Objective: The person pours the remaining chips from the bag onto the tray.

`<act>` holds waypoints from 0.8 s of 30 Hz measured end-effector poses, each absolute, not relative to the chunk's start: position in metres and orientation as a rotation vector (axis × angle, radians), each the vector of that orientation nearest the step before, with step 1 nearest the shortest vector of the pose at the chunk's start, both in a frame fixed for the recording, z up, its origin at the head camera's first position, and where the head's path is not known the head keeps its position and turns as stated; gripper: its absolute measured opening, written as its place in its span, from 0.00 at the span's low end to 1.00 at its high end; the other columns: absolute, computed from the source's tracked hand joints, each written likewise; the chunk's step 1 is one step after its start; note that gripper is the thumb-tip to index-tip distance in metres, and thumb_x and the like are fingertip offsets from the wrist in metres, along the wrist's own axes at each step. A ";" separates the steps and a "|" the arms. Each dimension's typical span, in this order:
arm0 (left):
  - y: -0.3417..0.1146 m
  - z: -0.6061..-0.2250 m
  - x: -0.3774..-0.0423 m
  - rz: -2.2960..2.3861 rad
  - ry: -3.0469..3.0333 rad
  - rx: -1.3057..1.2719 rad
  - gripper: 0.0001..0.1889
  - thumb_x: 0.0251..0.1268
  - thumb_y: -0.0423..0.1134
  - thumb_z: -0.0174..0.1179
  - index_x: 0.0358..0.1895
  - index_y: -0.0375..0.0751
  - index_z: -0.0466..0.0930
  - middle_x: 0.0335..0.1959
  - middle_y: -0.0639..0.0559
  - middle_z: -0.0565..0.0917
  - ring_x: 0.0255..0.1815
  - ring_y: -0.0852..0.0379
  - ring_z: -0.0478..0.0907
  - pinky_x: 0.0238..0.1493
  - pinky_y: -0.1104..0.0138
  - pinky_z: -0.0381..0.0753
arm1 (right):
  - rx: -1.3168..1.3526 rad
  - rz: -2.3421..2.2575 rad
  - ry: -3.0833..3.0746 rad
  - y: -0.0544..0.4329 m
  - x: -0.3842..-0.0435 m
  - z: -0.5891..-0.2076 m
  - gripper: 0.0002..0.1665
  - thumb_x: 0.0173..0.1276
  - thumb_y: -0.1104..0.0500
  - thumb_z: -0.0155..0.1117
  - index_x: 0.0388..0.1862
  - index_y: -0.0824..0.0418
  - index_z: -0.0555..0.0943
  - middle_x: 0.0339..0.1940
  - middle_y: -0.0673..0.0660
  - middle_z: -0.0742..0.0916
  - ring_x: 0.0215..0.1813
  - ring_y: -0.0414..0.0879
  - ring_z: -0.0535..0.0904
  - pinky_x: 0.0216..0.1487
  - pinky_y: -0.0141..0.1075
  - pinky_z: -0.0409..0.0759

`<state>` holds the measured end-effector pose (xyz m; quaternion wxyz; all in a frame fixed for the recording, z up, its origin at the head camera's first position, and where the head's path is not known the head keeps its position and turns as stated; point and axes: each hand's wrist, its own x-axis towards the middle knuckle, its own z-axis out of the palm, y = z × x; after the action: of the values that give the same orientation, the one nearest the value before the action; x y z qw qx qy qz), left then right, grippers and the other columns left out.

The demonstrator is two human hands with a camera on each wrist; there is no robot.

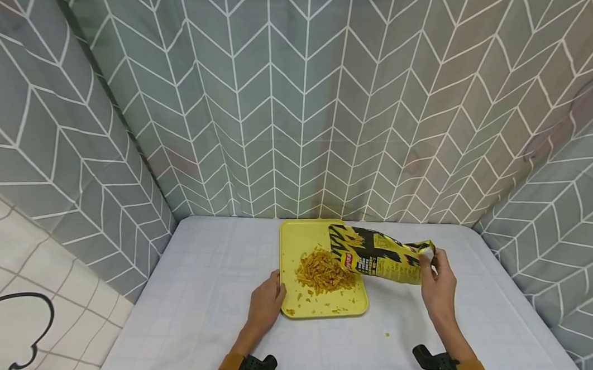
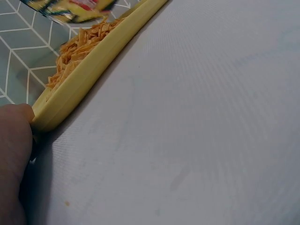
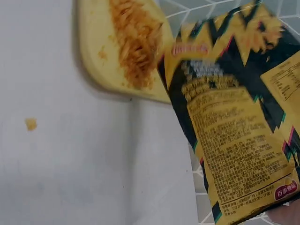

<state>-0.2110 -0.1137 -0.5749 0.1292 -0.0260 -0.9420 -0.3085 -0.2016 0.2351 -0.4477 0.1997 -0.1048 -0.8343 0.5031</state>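
A yellow tray (image 1: 299,230) lies on the white-covered table, with a heap of orange-brown snack sticks (image 1: 323,272) in its middle and scattered crumbs near its front edge. My left hand (image 1: 266,299) grips the tray's left rim near the front corner; the left wrist view shows the same tray rim (image 2: 89,77) from low down. In my right hand (image 1: 439,284) is a yellow and black snack bag (image 1: 380,255), held by its right end. The bag is tilted sideways, its other end over the tray beside the heap. Printed text covers the bag (image 3: 229,136) in the right wrist view.
A single yellow crumb (image 1: 387,335) sits on the white tablecloth (image 1: 206,269) in front of the tray. Grey curtains (image 1: 301,96) with white chevron lines rise behind the table and on both sides. White floor tiles (image 1: 30,266) show at the left.
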 end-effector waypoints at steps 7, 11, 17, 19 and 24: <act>-0.114 -0.574 -0.210 -0.908 -2.754 -0.073 0.21 0.75 0.38 0.54 0.65 0.31 0.75 0.22 0.55 0.73 0.26 0.63 0.66 0.31 0.69 0.67 | -0.324 1.501 -2.307 0.237 -0.202 -0.446 0.22 0.84 0.46 0.45 0.68 0.56 0.68 0.63 0.55 0.79 0.58 0.23 0.71 0.51 0.11 0.69; -0.114 -0.574 -0.210 -0.898 -2.749 -0.075 0.21 0.75 0.38 0.54 0.65 0.31 0.75 0.22 0.56 0.72 0.25 0.63 0.65 0.31 0.70 0.66 | -0.339 1.524 -2.323 0.237 -0.201 -0.445 0.22 0.84 0.46 0.44 0.68 0.54 0.68 0.64 0.52 0.79 0.56 0.22 0.71 0.52 0.13 0.71; -0.114 -0.575 -0.210 -0.899 -2.746 -0.087 0.21 0.75 0.37 0.54 0.65 0.32 0.75 0.23 0.56 0.73 0.26 0.63 0.66 0.31 0.70 0.67 | -0.327 1.438 -2.364 0.235 -0.201 -0.446 0.23 0.84 0.46 0.45 0.66 0.59 0.68 0.63 0.59 0.80 0.53 0.20 0.69 0.47 0.14 0.71; -0.114 -0.575 -0.210 -0.899 -2.746 -0.083 0.21 0.75 0.38 0.54 0.65 0.32 0.76 0.23 0.56 0.73 0.26 0.63 0.66 0.31 0.70 0.67 | -0.329 1.540 -2.304 0.236 -0.202 -0.445 0.22 0.84 0.46 0.45 0.67 0.56 0.68 0.66 0.57 0.78 0.55 0.21 0.71 0.47 0.14 0.73; -0.114 -0.575 -0.211 -0.898 -2.739 -0.087 0.20 0.75 0.37 0.54 0.65 0.32 0.76 0.22 0.56 0.73 0.26 0.64 0.66 0.31 0.70 0.67 | -0.338 1.510 -2.326 0.237 -0.202 -0.446 0.21 0.84 0.47 0.45 0.67 0.55 0.68 0.67 0.58 0.78 0.55 0.23 0.71 0.50 0.12 0.70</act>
<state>-0.2107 -0.1140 -0.5749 0.1285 -0.0299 -0.9419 -0.3089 -0.2019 0.2370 -0.4461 0.1731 -0.1191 -0.8200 0.5325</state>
